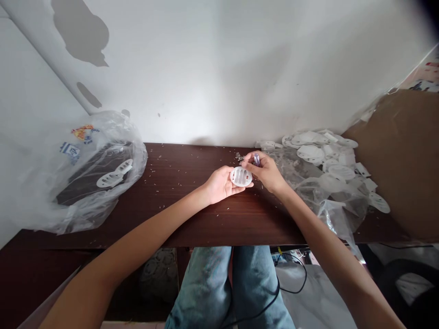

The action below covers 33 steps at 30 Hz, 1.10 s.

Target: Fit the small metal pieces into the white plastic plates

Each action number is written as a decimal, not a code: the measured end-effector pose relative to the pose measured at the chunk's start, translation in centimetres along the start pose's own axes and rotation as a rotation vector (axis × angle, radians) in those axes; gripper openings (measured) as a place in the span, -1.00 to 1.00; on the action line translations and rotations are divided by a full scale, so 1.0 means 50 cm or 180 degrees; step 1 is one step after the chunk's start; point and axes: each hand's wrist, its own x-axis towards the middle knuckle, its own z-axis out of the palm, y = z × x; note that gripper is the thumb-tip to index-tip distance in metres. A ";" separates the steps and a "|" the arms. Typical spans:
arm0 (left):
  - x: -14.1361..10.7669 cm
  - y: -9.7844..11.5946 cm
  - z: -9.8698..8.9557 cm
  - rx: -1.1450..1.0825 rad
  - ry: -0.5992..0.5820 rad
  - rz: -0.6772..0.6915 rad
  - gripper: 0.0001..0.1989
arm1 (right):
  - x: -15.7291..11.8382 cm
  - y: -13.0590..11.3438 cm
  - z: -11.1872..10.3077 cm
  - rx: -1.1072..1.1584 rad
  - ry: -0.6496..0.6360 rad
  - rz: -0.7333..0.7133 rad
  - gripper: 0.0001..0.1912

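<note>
Over dark tabletop, my left hand cradles oval white slotted piece; right hand pinches its far edge, small clear purplish item against fingers. Piece looks light, stiff, smooth, perhaps brittle at slots; best held by rim. Left on tabletop, clear bag with white pieces; right, plastic sheet under white heap.

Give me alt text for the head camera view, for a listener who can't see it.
Two bare hands meet over a dark table: the left hand holds a white slotted oval part, the right hand at its edge. A clear bag with white parts lies left; more white parts are heaped right, beside a brown surface.
</note>
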 end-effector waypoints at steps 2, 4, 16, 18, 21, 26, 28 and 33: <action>-0.004 -0.001 0.002 -0.0091 -0.0012 -0.0016 -0.67 | -0.001 0.004 0.001 -0.0111 -0.0046 -0.0043 -0.63; -0.004 -0.004 0.002 -0.0191 -0.0056 0.0002 -0.69 | 0.000 0.007 -0.002 -0.0260 -0.0081 -0.0093 -0.67; 0.006 -0.020 -0.006 -0.0463 0.0025 0.0091 -0.76 | -0.001 -0.001 -0.007 -0.0981 -0.0233 -0.0179 -0.73; 0.005 -0.020 -0.005 -0.0453 0.0030 0.0095 -0.77 | 0.000 0.001 -0.007 -0.0947 -0.0220 -0.0142 -0.72; 0.003 -0.020 -0.004 -0.0480 0.0019 0.0108 -0.78 | 0.000 0.005 -0.008 -0.0697 -0.0168 -0.0055 -0.68; 0.000 -0.020 -0.005 -0.0557 -0.0083 0.0119 -0.78 | -0.002 0.006 -0.010 -0.0441 -0.0208 0.0038 -0.62; -0.002 -0.019 -0.005 -0.0563 -0.0076 0.0097 -0.79 | -0.003 0.005 -0.010 -0.0416 -0.0237 0.0061 -0.62; -0.003 -0.020 -0.003 -0.0532 -0.0074 0.0050 -0.76 | -0.003 0.005 -0.008 -0.0368 -0.0301 0.0125 -0.62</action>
